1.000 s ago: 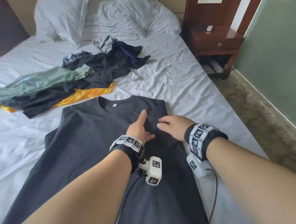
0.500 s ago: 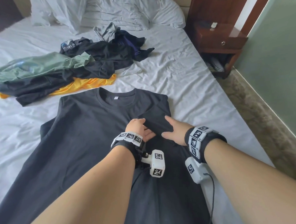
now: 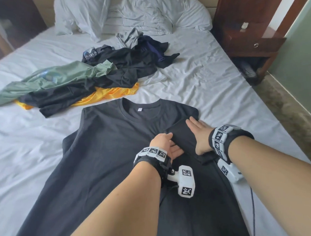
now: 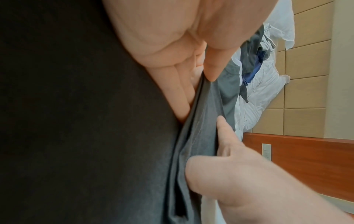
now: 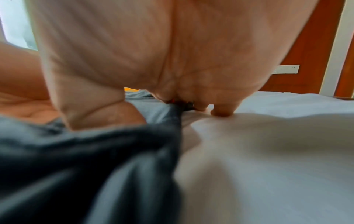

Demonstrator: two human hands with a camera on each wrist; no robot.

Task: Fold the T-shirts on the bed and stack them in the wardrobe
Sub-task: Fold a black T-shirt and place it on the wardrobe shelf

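Black T-shirt [image 3: 106, 155] flat on bed, sleeve fold under both hands

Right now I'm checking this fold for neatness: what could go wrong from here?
The folded sleeve on the dark T-shirt may bunch where the left hand pinches it. The right hand lies flat near the bed edge, so the hem could slip off.

White pillows [image 3: 130, 14] at the headboard; wooden nightstand [image 3: 250, 42] beside the bed
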